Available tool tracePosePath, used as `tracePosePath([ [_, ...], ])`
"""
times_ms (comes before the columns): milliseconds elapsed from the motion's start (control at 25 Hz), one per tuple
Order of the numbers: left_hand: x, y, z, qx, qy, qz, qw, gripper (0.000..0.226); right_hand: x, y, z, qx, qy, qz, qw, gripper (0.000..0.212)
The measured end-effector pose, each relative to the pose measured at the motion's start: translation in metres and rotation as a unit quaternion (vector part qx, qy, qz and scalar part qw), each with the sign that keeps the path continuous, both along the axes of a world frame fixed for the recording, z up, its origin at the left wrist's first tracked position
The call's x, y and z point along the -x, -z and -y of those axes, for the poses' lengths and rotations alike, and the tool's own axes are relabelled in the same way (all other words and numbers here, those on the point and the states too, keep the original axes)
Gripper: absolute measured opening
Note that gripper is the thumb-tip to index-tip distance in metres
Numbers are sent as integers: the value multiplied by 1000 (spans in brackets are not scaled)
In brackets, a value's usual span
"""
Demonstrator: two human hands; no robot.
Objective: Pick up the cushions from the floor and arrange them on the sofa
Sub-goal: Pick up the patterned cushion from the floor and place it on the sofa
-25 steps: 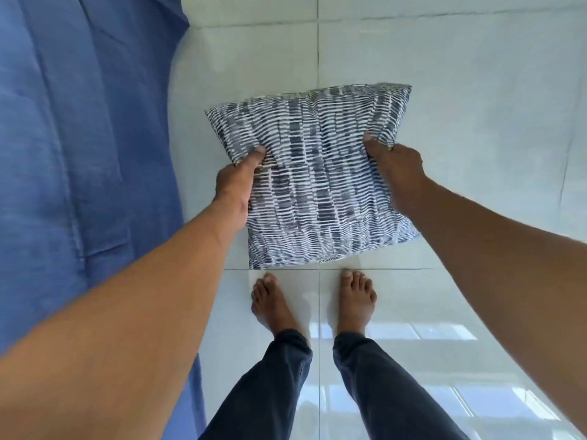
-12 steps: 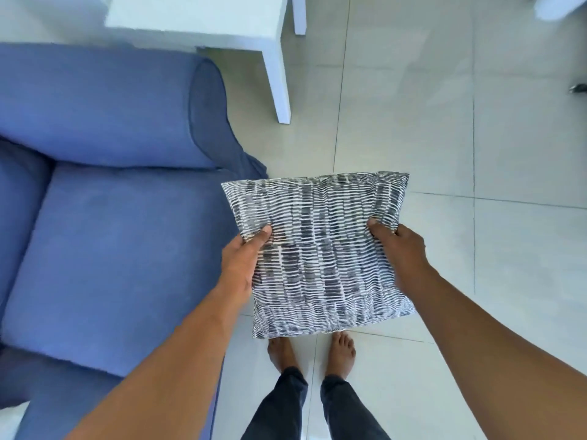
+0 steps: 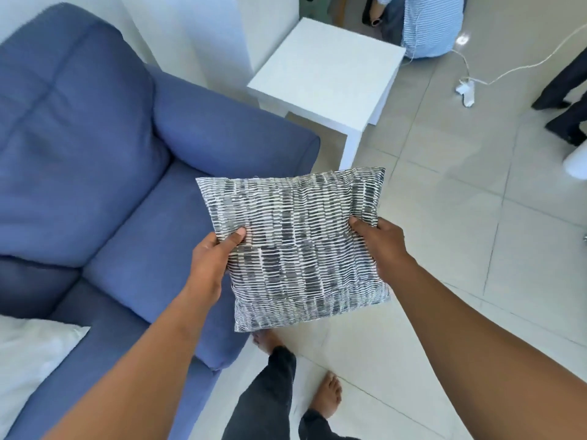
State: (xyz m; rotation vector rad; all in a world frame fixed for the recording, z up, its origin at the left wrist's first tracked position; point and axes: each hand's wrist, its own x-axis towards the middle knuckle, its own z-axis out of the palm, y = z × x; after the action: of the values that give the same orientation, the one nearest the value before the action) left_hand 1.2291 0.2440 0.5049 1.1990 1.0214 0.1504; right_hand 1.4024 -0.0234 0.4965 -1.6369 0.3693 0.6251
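Carrying is the step in hand — the left hand (image 3: 212, 262) and right hand (image 3: 381, 246) each pinch a side edge of the striped cushion (image 3: 295, 249), held in the air over the near right corner of the blue sofa (image 3: 104, 173). The next move likely calls for a swing left — setting it against the backrest. A white cushion (image 3: 28, 354) lies at near left.
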Motion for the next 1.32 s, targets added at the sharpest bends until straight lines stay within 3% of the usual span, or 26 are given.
tracePosePath([
  [200, 24, -11, -85, -5, -77, 20, 997, 20, -25, -22, -120, 13, -85, 21, 996, 23],
  [360, 46, -11, -156, -15, -144, 18, 989, 21, -37, -27, -225, 18, -162, 26, 986, 9],
  [560, 85, -12, -228, -29, -203, -18, 979, 29, -32, -27, -342, 23, -247, 28, 968, 15],
  [760, 117, -2, -281, -71, -239, -59, 967, 22, -29, -19, -442, 43, -336, 34, 940, 16],
  [1040, 102, 29, -341, -102, -310, -137, 935, 42, -52, 31, -570, 57, -427, 46, 901, 21],
  [1320, 67, 80, -399, -89, -347, -176, 917, 42, -83, 96, -648, 78, -484, 41, 871, 22],
])
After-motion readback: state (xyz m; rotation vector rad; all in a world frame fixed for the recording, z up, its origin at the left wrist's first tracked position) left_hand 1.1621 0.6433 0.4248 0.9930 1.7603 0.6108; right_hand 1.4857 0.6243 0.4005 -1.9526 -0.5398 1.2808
